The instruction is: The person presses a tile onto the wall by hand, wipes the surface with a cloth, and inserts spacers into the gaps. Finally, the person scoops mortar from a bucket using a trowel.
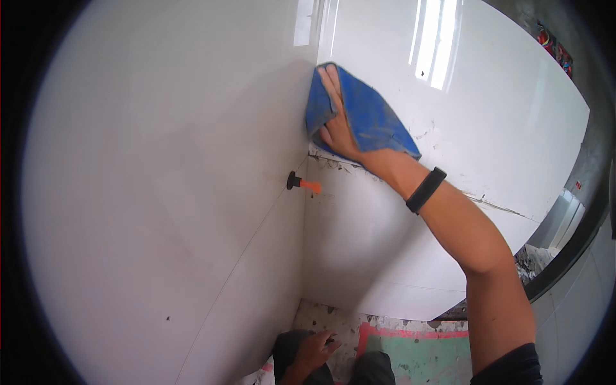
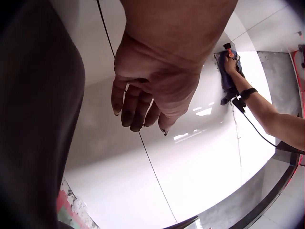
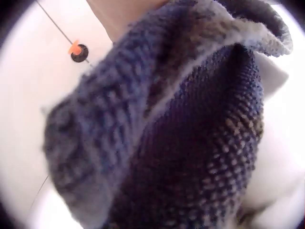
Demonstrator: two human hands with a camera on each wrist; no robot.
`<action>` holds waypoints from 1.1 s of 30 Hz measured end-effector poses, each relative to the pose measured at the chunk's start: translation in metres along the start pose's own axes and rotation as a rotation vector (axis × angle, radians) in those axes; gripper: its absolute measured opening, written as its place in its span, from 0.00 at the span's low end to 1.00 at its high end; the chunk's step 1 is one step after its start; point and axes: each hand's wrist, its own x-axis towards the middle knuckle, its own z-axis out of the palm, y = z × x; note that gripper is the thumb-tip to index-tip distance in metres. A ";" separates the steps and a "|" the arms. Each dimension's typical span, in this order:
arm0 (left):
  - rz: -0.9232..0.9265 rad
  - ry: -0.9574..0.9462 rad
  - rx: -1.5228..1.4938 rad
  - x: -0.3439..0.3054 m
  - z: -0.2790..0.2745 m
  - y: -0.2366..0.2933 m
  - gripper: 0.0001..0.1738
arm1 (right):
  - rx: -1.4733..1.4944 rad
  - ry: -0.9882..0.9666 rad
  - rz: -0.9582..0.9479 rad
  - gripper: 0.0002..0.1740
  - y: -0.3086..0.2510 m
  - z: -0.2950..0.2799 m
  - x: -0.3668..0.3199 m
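My right hand (image 1: 342, 130) presses a blue cloth (image 1: 372, 115) to the glossy white wall panel beside the inner corner. Its visible fingers lie straight along the cloth, pointing up. Part of the cloth laps over to the left of the hand. In the right wrist view the cloth (image 3: 190, 143) fills the middle with its knobbly, grey-stained weave and hides the fingers. Low down near the knees, my left hand (image 1: 314, 351) hangs with loosely bent fingers. Nothing is in it in the left wrist view, where the hand (image 2: 152, 90) shows dark smudged fingertips.
Below the cloth, a black disc with an orange handle (image 1: 310, 186) sticks out from a joint near the corner. Dark dirt marks (image 1: 487, 202) run along the right wall's seam. A green sheet edged with pink tape (image 1: 417, 353) covers part of the stained floor.
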 end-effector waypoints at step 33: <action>-0.201 0.119 -1.015 0.098 0.014 0.044 0.23 | 0.972 -0.217 1.160 0.37 -0.234 -0.045 -0.415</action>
